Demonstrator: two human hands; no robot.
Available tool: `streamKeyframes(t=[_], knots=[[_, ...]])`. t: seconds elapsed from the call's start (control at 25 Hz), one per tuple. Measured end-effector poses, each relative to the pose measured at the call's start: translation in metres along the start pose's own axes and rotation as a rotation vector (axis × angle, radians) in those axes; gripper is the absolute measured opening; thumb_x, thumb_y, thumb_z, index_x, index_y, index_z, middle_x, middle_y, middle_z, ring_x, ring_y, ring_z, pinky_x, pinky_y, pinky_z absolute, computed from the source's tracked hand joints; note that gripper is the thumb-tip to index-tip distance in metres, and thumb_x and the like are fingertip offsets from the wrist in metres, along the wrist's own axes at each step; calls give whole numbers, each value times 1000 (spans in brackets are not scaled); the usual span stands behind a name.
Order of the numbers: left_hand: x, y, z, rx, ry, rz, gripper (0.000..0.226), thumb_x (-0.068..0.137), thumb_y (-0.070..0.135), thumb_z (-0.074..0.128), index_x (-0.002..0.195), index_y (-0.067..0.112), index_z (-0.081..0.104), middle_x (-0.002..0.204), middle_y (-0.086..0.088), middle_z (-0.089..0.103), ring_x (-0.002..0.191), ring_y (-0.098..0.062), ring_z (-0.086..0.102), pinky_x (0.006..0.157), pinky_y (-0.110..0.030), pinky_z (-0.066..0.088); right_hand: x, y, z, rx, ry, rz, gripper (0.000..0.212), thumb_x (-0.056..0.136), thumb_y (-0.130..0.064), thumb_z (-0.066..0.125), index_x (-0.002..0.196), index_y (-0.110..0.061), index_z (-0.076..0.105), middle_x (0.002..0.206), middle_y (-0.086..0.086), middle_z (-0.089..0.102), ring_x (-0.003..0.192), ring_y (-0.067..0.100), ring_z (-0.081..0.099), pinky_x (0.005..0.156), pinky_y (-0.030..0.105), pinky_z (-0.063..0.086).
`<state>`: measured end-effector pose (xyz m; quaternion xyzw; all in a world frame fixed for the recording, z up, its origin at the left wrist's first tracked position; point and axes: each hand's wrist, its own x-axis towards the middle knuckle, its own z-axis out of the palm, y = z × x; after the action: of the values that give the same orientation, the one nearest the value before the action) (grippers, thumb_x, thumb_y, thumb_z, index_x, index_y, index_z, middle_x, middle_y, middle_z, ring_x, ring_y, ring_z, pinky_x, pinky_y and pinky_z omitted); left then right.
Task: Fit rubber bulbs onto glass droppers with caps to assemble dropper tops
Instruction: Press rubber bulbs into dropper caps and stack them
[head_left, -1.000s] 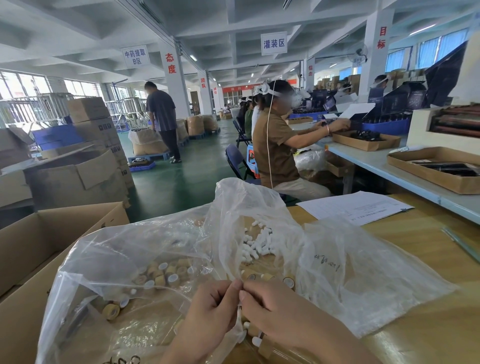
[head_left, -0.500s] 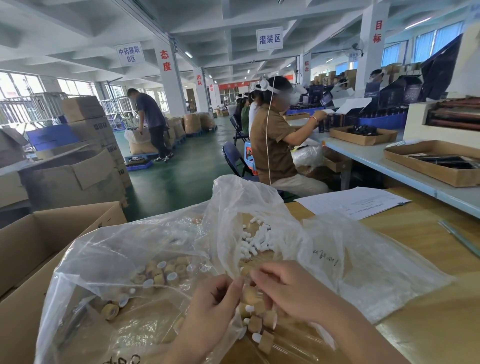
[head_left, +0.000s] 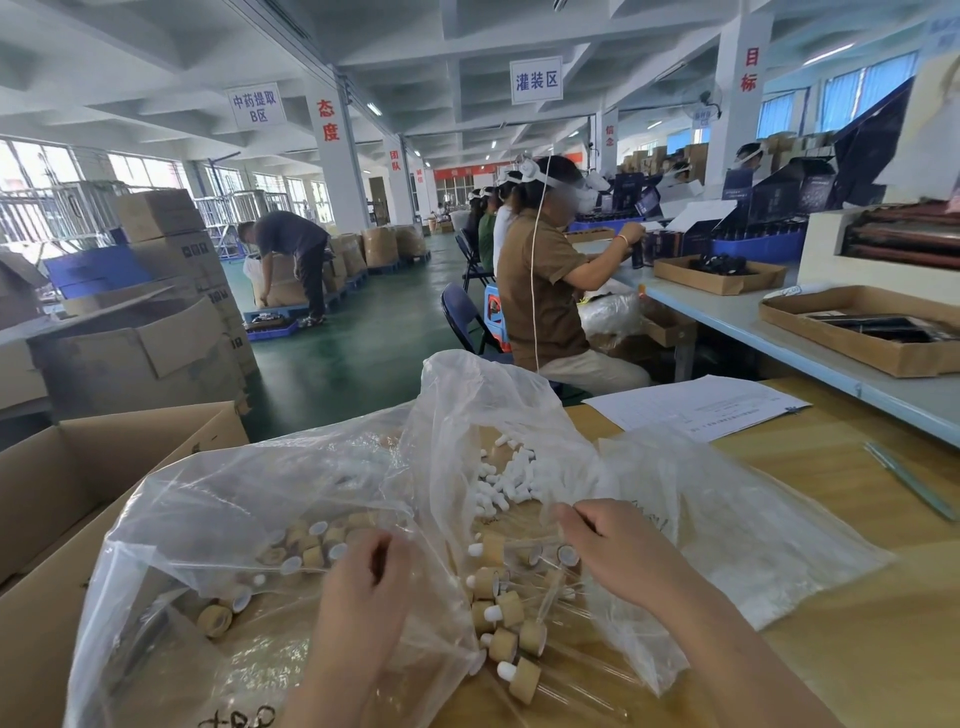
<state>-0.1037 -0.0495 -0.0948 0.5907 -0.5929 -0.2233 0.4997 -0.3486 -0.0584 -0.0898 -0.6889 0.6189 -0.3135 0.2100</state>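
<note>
Step in hand, as I judge it: fetching the next parts. Left grip (head_left: 363, 592), lower centre, has its fingers curled over the bag (head_left: 249, 499); cannot tell what it holds, if anything. Right grip (head_left: 618, 551), right of centre, has its fingertips bent down at the film just below the bulbs (head_left: 511, 475); cannot tell whether it holds one.

To do it well:
- pinch a single bulb
- line its open end up with the cap
- push straight until it seats
- don't squeeze the glass

Containers:
- The bag, lower left, holds loose tan caps (head_left: 311, 545), some with white showing. It drapes over a box (head_left: 67, 488).
- The bulbs are white and heaped mid-frame under clear plastic.
- Droppers (head_left: 506, 608) with bulbs already on and glass tubes lie piled at bottom centre, between the grips on the bench (head_left: 857, 649).
</note>
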Motion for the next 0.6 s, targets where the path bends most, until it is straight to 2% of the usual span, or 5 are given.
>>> streamKeyframes(t=[0.08,0.24,0.36,0.48,0.6], knots=[[7,-7,-10,255,87,-118,34,93,26,47,62,13,51,52,0,55,49,-15,50,49,-29,37,0,3,1,-22,-3,13,49,99,-46,39,58,-19,38,39,-10,31,37,6,30,49,23,31],[13,-20,-21,603,15,-299,29,87,30,43,67,12,55,68,-4,61,77,-26,57,71,-36,45,-3,-1,1,-43,20,-37,48,96,-54,40,60,-23,46,48,-10,43,43,5,39,51,21,35],[15,-23,-22,739,-31,-365,22,85,26,44,80,16,63,108,-4,58,119,-29,43,102,-42,32,-3,-2,-12,28,352,-65,36,96,-41,44,65,-25,53,48,-10,48,42,7,44,44,16,32],[14,-24,-19,837,-118,-345,36,91,25,38,123,24,57,146,-3,35,141,-25,19,115,-42,18,2,17,-34,64,558,165,24,96,-24,45,76,-18,56,60,-1,59,52,15,54,48,28,40],[13,-24,-21,795,-140,-402,56,89,30,37,143,41,25,157,-4,8,143,-34,2,114,-50,11,7,43,-43,-142,353,469,12,94,-14,45,92,-11,56,82,4,60,74,21,58,61,31,45]])
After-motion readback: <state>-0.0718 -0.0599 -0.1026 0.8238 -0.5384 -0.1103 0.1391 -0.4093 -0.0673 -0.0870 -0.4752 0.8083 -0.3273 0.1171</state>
